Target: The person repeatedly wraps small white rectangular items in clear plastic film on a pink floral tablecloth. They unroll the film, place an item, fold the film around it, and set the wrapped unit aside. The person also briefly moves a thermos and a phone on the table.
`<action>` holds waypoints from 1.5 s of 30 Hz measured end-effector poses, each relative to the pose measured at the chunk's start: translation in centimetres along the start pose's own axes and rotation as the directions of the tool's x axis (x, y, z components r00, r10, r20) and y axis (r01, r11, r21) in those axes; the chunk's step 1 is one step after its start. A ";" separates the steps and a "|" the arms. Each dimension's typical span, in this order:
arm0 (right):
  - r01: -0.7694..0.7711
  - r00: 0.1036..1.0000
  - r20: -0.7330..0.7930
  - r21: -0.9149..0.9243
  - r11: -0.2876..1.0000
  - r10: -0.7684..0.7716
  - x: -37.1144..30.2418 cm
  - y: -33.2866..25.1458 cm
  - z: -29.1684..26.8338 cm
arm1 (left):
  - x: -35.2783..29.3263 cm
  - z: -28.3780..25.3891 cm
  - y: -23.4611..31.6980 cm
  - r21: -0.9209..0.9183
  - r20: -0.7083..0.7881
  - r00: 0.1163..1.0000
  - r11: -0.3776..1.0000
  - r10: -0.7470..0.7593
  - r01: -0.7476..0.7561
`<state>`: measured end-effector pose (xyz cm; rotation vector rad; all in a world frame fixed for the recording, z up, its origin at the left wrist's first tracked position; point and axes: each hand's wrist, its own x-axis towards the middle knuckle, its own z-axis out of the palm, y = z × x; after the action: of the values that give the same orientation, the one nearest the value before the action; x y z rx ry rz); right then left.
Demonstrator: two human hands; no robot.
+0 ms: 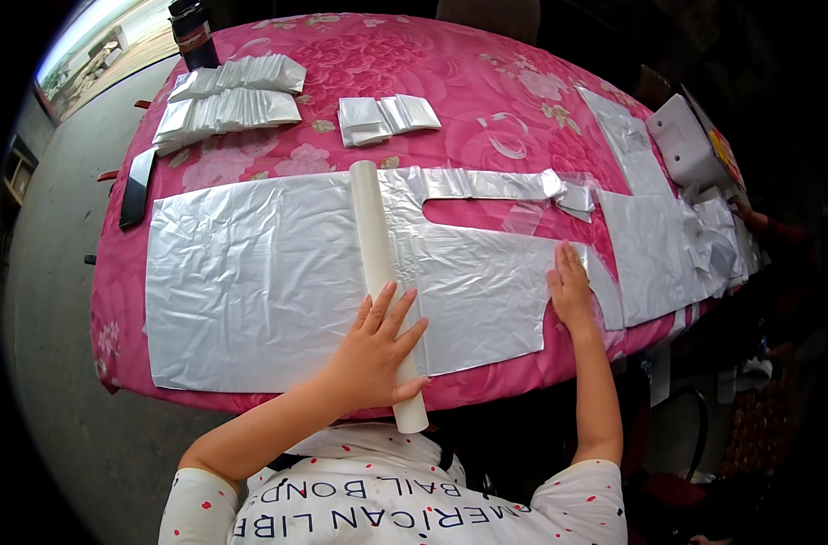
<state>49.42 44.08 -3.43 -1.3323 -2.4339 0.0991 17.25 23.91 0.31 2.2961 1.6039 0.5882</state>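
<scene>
A thin, silvery-white plastic sheet [241,291] lies spread across the table, creased, with a long rounded cut-out at its right part. A white tube [371,227] rests across it, running from the far edge to past the near edge. My left hand [373,350] lies over the tube's lower half, fingers spread and palm down. To the right, my right hand [571,286] is laid flat by the sheet's right end, fingers stretched out and side by side. Beyond it, a narrow strip of the sheet [496,184] ends in a crumpled, folded bit [573,197].
Folded plastic packets [228,113] stand in two rows at the far left, a smaller pile [387,118] to their right. A phone [138,189] and dark bottle [193,36] sit near the left edge. More plastic sheets [655,254] and a white box [682,141] lie right, beside another person's hand [750,218].
</scene>
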 end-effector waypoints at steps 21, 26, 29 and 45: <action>-0.294 0.894 -0.338 0.050 0.954 0.294 -2.1 4.4 -4.1 | -0.1 0.3 0.3 -0.029 -0.041 0.999 0.999 0.031 -0.032; -0.257 0.862 -0.297 0.442 0.860 0.410 -0.2 -3.2 -6.0 | -0.2 0.3 0.1 -0.034 -0.037 0.998 0.999 0.041 -0.042; -0.215 0.904 -0.024 0.838 0.502 0.426 0.6 -10.8 -5.7 | -0.2 0.0 0.1 -0.057 -0.019 0.999 0.998 0.028 -0.029; 0.005 0.992 0.119 0.285 0.959 -0.040 -6.6 -25.7 -5.4 | -8.8 -9.5 -13.5 -0.836 0.404 0.715 0.086 -0.570 0.541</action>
<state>33.91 23.79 5.71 -1.1999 -2.4199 0.5198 -1.08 20.22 1.19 0.6799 1.3718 0.9637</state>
